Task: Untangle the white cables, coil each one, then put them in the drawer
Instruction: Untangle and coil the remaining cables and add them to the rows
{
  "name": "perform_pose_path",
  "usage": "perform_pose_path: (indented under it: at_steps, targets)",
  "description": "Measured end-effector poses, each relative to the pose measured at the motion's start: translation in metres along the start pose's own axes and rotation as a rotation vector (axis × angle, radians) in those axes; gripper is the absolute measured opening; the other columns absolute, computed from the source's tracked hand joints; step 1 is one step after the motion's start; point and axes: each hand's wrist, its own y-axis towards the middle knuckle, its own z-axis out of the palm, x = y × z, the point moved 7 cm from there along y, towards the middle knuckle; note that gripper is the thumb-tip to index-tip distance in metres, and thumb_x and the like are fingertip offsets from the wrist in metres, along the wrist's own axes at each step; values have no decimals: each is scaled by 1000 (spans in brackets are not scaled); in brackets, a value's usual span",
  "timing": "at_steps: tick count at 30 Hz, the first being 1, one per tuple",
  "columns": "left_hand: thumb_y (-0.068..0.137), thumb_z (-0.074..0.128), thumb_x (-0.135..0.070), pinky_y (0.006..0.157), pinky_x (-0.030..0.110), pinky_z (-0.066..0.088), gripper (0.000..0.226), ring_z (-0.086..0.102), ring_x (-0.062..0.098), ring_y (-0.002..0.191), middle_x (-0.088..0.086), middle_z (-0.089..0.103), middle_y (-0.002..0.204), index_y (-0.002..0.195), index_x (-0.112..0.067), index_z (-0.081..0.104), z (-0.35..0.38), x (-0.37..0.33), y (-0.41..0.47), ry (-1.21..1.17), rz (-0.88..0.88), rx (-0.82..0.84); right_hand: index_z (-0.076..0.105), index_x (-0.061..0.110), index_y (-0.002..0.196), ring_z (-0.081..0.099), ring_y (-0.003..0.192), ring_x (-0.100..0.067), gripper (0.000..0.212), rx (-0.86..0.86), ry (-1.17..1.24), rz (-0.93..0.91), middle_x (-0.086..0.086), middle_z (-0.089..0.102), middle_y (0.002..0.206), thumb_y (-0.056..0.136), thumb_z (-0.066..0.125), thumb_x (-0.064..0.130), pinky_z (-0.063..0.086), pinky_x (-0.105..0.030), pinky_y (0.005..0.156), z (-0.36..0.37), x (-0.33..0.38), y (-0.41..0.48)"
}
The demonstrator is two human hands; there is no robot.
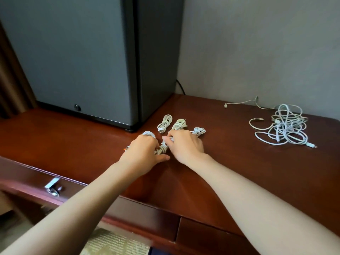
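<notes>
Several coiled white cables lie in the middle of the wooden desk [230,162]. One coil [164,123] and another [179,124] lie free just beyond my fingers. My left hand [142,153] curls over a coil [149,133], with a further bundle [162,149] between my two hands. My right hand [185,144] covers a coil whose end [199,130] shows past the knuckles. A tangled heap of white cables [284,126] lies at the right, near the wall. The drawer front [36,183] with a metal handle [53,186] sits at the lower left.
A dark grey mini fridge [88,61] stands on the desk at the back left, a black cord [181,87] behind it. The grey wall [257,52] closes off the back. A patterned sheet [114,243] shows below the desk edge.
</notes>
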Motion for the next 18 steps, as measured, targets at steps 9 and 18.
perform_pose_path:
  at_steps: [9, 18]
  targets:
    - [86, 57, -57, 76, 38, 54, 45, 62, 20, 91, 2, 65, 104, 106, -18, 68, -25, -34, 6, 155, 88, -10, 58, 23, 119, 59, 105, -31, 41, -84, -228, -155, -7, 63, 114, 100, 34, 49, 32, -33, 70, -44, -4, -11]
    - [88, 60, -45, 78, 39, 56, 23, 64, 21, 92, -1, 68, 98, 95, -25, 70, -26, -121, 34, 99, 232, -73, 62, 25, 104, 60, 97, -32, 30, -104, -250, -141, -6, 65, 102, 99, 39, 44, 32, -31, 66, -96, -69, -33]
